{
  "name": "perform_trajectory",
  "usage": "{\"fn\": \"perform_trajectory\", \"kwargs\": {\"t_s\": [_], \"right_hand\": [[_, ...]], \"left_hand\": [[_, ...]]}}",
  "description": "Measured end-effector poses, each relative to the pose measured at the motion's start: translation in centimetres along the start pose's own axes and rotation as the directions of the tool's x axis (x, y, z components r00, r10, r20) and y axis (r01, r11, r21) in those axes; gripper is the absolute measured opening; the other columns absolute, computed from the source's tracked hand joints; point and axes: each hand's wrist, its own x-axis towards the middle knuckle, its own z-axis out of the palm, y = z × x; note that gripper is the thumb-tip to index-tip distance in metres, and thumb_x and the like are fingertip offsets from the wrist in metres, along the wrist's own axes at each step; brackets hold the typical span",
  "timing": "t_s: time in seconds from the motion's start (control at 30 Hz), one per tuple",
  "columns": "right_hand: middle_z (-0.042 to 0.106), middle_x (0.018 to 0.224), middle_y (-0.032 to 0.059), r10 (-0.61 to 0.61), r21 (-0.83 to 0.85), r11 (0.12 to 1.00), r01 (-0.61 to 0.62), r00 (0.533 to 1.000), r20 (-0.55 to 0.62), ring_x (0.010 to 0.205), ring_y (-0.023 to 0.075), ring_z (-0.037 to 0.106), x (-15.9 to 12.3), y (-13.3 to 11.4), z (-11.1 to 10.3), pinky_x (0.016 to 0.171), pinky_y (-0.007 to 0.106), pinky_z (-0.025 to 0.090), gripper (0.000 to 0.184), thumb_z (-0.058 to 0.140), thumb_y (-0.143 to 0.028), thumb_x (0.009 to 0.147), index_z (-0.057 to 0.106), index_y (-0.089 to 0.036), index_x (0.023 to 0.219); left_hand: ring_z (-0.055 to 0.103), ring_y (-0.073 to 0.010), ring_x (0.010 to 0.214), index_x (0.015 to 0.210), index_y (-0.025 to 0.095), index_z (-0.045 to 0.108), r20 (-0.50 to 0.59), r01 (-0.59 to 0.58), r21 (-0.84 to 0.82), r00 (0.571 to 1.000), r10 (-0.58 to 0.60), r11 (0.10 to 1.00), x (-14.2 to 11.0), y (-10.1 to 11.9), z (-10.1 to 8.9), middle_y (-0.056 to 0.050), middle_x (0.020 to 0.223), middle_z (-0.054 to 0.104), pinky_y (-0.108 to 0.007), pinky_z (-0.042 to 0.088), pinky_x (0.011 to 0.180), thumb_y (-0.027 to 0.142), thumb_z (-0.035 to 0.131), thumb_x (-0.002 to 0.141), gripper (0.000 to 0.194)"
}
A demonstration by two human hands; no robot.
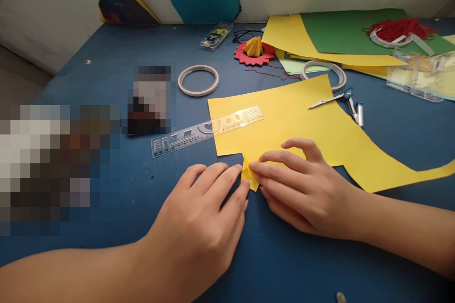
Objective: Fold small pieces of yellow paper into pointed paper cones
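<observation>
Between my two hands is a small folded piece of yellow paper (250,179), low over the blue table. My left hand (206,213) pinches its left side with thumb and forefinger. From the other side, the fingertips of my right hand (302,189) press on the same piece, with one finger raised and bent. Just behind lies a large cut sheet of yellow paper (277,132), partly covered by my right hand. A clear stencil ruler (192,137) rests across its left edge. On its right edge lies a compass (344,97).
Two tape rolls (180,80) (341,73) lie farther back. Near the wall are a red and yellow paper rosette (254,50), a clear case (216,36), stacked yellow and green sheets (341,33), red thread (400,31) and a clear plastic box (414,78). Blurred patches cover the left.
</observation>
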Motion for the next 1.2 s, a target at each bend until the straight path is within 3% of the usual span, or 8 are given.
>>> {"fn": "perform_trajectory", "kwargs": {"t_s": [0.3,0.6,1.2], "right_hand": [[0.069,0.098,0.0042,-0.007,0.019,1.0,0.007,1.0,-0.019,0.097,0.0197,0.059,0.0,0.1,0.1,0.091,0.044,0.037,0.008,0.053,-0.015,0.085,0.06,-0.015,0.089],[0.069,0.099,0.0041,-0.002,0.02,1.0,0.002,1.0,-0.016,0.098,0.02,0.059,-0.1,0.0,0.1,0.091,0.045,0.038,0.009,0.053,-0.015,0.086,0.06,-0.015,0.092],[0.068,0.1,0.0054,-0.012,0.037,0.999,0.013,0.999,-0.031,0.096,0.0212,0.06,-0.1,0.1,0.2,0.087,0.046,0.04,0.01,0.055,-0.014,0.085,0.06,-0.011,0.093]], "left_hand": [[0.062,-0.0263,0.086,0.104,0.002,0.065,-0.026,-0.096,-0.035,0.995,0.095,0.995,0.4,-1.4,0.2,-0.015,0.093,0.068,-0.04,0.055,0.068,0.011,0.055,0.083,0.025],[0.06,-0.0257,0.088,0.104,0.003,0.064,0.058,-0.161,-0.039,0.985,0.163,0.986,0.9,-2.2,0.3,-0.015,0.096,0.065,-0.042,0.055,0.071,0.008,0.051,0.084,0.025],[0.055,-0.0236,0.086,0.108,0.008,0.063,0.077,-0.126,-0.066,0.988,0.131,0.99,0.6,-2.2,0.3,-0.013,0.1,0.062,-0.041,0.053,0.072,0.011,0.047,0.086,0.027]]}}
